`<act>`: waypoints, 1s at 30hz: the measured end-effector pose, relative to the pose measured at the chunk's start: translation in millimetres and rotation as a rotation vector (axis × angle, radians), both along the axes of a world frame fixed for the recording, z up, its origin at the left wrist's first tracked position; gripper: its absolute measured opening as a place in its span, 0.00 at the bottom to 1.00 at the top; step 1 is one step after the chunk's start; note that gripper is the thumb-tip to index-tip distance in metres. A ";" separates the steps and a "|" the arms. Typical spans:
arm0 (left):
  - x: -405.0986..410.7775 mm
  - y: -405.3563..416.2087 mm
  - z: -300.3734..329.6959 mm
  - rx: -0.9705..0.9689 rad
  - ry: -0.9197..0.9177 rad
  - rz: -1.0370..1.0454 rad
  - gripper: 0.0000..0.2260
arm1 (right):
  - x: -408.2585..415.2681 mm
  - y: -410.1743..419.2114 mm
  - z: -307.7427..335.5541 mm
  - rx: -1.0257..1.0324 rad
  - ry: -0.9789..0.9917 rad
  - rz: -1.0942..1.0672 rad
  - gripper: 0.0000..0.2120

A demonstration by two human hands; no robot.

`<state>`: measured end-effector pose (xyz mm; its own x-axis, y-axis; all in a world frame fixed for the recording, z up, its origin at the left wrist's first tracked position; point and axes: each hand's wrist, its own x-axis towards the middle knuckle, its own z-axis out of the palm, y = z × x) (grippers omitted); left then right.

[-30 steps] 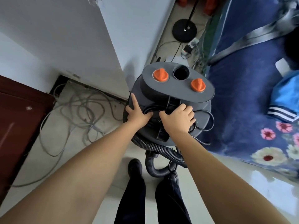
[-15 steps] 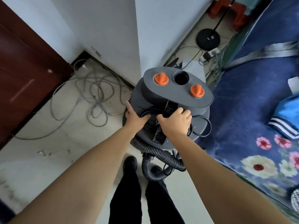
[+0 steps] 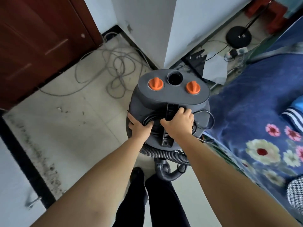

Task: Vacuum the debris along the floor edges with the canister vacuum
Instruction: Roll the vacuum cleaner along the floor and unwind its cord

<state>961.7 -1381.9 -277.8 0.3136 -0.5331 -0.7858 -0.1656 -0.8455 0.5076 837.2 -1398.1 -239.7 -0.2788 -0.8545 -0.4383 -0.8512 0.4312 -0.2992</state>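
My right hand (image 3: 177, 122) fingers curl round the black carry handle (image 3: 170, 112) atop the canister vacuum (image 3: 168, 102), left hand (image 3: 140, 126) pressed open beside it; drum on floor under my fingers, likely heavy, rigid, best lifted by handle.

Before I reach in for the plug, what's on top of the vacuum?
On the canister vacuum: two orange knobs, an open port, coiled black cord. Both hands, left hand and right hand, cover the handle area; no plug visible.

Dark red door (image 3: 41, 43) top left, grey cable tangle (image 3: 114, 71) on tiled floor nr wall corner, blue floral blanket (image 3: 255, 122) at right, round black lamp base (image 3: 238, 37) w/ power strip (image 3: 236, 52) beside it, top right
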 end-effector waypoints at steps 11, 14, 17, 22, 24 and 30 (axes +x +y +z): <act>-31.3 153.6 6.8 0.024 -0.005 0.310 0.45 | -20.8 113.1 4.6 0.057 0.005 0.355 0.35; -46.2 195.6 8.2 0.037 -0.010 0.348 0.46 | -33.7 149.4 3.3 0.056 -0.001 0.408 0.34; -61.6 236.0 8.6 0.033 -0.005 0.392 0.46 | -47.1 187.4 1.6 0.019 0.000 0.440 0.33; -86.3 296.2 5.7 0.016 0.003 0.420 0.45 | -71.3 243.5 0.9 0.019 -0.014 0.461 0.32; -95.4 318.2 2.7 0.017 0.008 0.426 0.45 | -80.7 264.3 -0.3 0.013 -0.012 0.465 0.33; -132.2 387.0 -1.6 0.015 -0.012 0.449 0.47 | -116.3 329.1 -0.2 0.002 -0.020 0.494 0.34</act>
